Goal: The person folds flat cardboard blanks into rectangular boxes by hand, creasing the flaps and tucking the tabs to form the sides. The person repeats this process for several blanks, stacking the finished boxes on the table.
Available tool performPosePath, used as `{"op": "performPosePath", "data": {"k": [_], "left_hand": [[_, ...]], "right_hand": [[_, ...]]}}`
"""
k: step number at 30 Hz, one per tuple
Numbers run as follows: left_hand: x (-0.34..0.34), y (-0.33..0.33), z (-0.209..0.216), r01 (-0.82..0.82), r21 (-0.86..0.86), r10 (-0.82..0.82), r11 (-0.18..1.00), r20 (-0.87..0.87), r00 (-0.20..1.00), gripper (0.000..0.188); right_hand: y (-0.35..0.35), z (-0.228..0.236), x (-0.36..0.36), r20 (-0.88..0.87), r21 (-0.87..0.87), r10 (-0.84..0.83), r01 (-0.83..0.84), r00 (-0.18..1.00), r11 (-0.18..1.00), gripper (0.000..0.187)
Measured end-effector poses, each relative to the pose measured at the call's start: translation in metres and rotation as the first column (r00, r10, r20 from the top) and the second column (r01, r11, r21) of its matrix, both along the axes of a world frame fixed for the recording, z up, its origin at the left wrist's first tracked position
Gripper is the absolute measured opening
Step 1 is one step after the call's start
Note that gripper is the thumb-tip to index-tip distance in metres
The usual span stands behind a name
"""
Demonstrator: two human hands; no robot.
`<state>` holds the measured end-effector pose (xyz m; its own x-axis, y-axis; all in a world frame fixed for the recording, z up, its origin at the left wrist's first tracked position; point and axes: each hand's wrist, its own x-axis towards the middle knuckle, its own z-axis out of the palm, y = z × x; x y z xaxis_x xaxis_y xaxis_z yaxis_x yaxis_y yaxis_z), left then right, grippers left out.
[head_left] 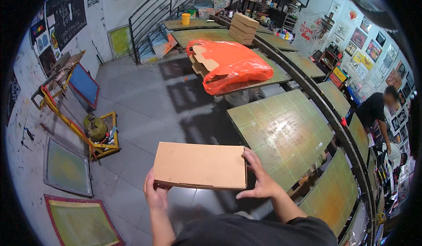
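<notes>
A closed brown cardboard box (200, 164) is held level in front of me, above the tiled floor. My left hand (156, 192) grips its left end, fingers underneath and thumb at the side. At the right end, my right hand (261, 179) holds the box with its fingers on the far corner, the thumb spread apart below. Farther ahead, an orange plastic bag (239, 63) lies on a table panel, with flat cardboard pieces (204, 61) sticking out of its left side. Behind it stands a stack of several similar cardboard boxes (243, 28).
Green-stained table panels (281, 129) flank a long dark rail (323, 83) on my right. Printing screens (83, 222) and a yellow frame stand with a green gas cylinder (96, 128) lie left. A person (376, 109) bends over at far right. A yellow bucket (186, 19) stands at the back.
</notes>
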<state>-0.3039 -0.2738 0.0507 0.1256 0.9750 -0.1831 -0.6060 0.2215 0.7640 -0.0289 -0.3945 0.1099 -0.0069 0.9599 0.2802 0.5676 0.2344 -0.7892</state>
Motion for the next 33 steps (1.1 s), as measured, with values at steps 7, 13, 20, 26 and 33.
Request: {"op": "performPosePath", "data": {"k": [7, 13, 20, 26, 33], "left_hand": [[-0.012, 0.059, -0.003, -0.147, -0.020, 0.148, 0.989, 0.100, 0.984, 0.042], [0.023, 0.171, 0.009, 0.055, 0.240, -0.021, 0.969, -0.141, 0.990, 0.034], [0.074, 0.358, 0.020, 0.271, 0.372, -0.222, 0.888, -0.168, 0.960, 0.033], [0.082, 0.496, 0.044, 0.230, 0.451, -0.151, 0.862, -0.203, 0.967, 0.033], [0.079, 0.654, 0.028, 0.282, 0.490, -0.221, 0.825, -0.180, 0.959, 0.028]], "right_hand": [[0.118, 0.027, -0.006, 0.133, 0.012, 0.059, -0.061, 0.989, 0.998, 0.099], [0.201, 0.049, 0.036, 0.211, 0.193, -0.061, 0.020, 0.976, 0.981, 0.094], [0.339, 0.078, 0.091, 0.181, 0.157, -0.151, 0.123, 0.972, 0.980, 0.099], [0.478, 0.116, 0.099, 0.262, 0.152, -0.107, 0.068, 0.959, 0.986, 0.100], [0.621, 0.107, 0.081, 0.204, 0.108, -0.178, 0.158, 0.963, 0.981, 0.101]]}}
